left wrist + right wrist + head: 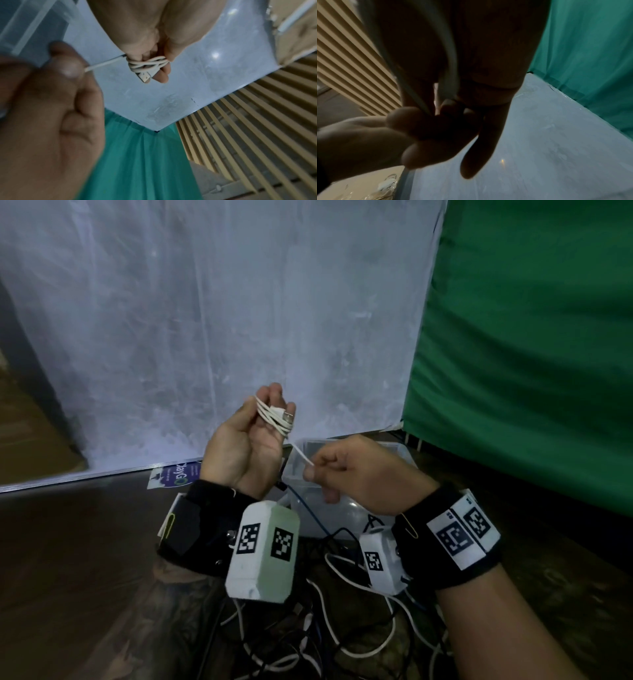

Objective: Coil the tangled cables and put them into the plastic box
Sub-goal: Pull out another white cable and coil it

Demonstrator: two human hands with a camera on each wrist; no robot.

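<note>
My left hand (255,436) is raised palm up, with a white cable coil (274,416) wound round its fingers; a USB plug (287,416) sticks out of the coil. The same coil (148,65) and plug (145,77) show in the left wrist view. My right hand (346,472) pinches the cable's loose white end (303,457) between thumb and forefinger, just right of the left hand. In the right wrist view the cable (449,75) runs down the shadowed palm. The clear plastic box (390,448) sits on the floor behind and below both hands.
A tangle of white, black and blue cables (346,621) lies on the dark floor beneath my wrists. A white sheet (222,320) hangs behind, a green cloth (534,337) on the right. A purple leaflet (176,474) lies left of the box.
</note>
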